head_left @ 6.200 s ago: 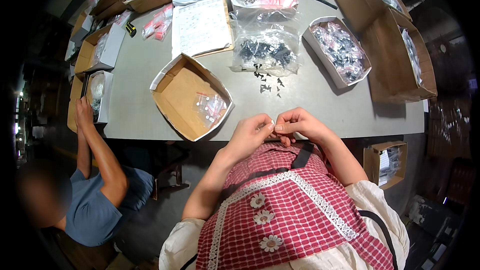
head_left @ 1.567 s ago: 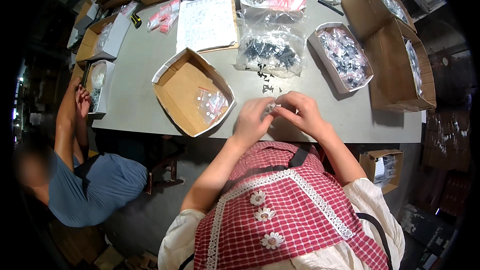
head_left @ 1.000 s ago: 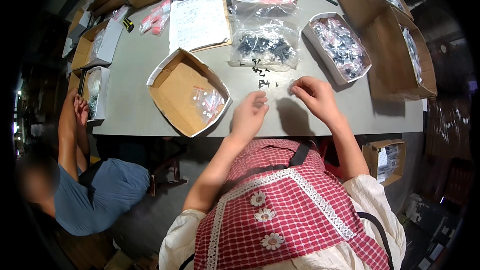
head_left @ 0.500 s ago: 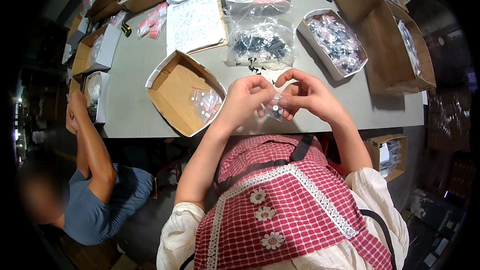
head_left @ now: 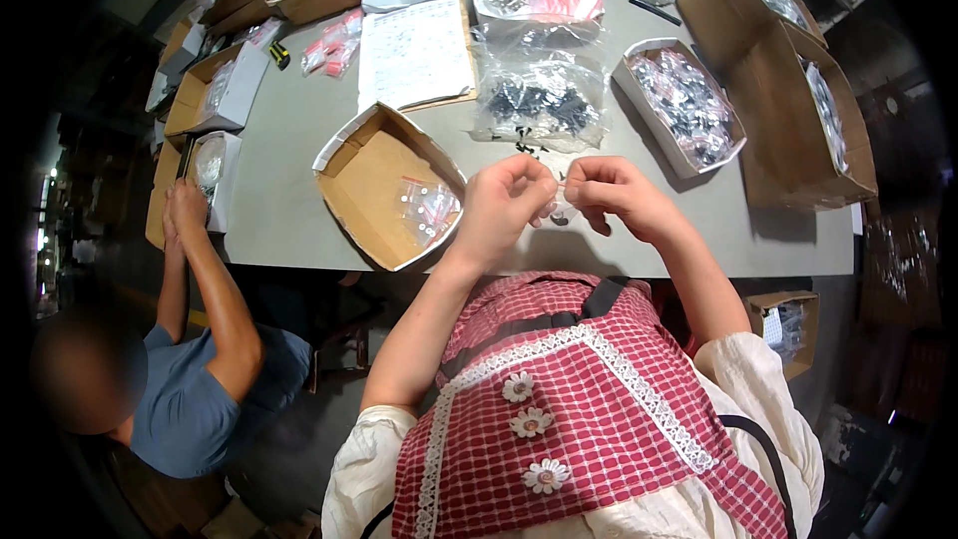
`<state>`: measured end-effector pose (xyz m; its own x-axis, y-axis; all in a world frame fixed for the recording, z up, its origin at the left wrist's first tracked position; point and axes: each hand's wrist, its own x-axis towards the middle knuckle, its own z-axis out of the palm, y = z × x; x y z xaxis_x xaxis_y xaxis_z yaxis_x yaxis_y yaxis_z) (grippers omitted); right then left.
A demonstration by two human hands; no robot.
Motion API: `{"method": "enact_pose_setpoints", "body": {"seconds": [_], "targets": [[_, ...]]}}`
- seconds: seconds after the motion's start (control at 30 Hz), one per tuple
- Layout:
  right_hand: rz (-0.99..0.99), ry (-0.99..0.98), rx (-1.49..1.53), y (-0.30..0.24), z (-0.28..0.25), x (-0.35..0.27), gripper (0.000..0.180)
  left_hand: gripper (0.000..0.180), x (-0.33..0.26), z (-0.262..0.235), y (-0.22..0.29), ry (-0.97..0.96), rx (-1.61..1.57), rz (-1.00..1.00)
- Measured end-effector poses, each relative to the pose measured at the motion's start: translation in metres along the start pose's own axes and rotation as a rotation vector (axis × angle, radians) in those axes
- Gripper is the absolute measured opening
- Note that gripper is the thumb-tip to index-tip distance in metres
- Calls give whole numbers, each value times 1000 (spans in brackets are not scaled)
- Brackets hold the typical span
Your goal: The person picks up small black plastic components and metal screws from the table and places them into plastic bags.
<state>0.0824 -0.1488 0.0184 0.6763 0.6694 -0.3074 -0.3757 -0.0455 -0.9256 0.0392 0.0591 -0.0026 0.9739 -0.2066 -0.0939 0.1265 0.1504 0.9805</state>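
between both hands [head_left: 559, 202], a small clear bag [head_left: 561, 208] sits pinched.

a long grey worktable [head_left: 299, 140] is seen from above, lit evenly from overhead. brown cardboard boxes [head_left: 798, 90] are lined along its far and right edges. beyond the table, the room is lost in shadow. a dark floor [head_left: 289, 439] is glimpsed beneath the table's near edge.

small bag [head_left: 561, 208]: mostly hidden by fingers [head_left: 534, 178] | contents: too small to tell | co-worker's face: blurred
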Motion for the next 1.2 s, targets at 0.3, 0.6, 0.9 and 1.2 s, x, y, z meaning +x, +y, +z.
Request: {"method": "enact_pose_setpoints", "body": {"seconds": [0.3,0.6,0.9,1.2], "targets": [[-449,717,267,20,-91,-18,14,35,10,-124,-33,618,1051,-129],[-226,453,-26,59,-46,25,16,31,-2,-157,-27,418,984,-321],[-401,33,-644,7,44,79,20,17,-24,-74,12,171,335,-118],[68,-196,-287,-4,26,67,16,14,-30,-53,-2,196,495,-3]]}}
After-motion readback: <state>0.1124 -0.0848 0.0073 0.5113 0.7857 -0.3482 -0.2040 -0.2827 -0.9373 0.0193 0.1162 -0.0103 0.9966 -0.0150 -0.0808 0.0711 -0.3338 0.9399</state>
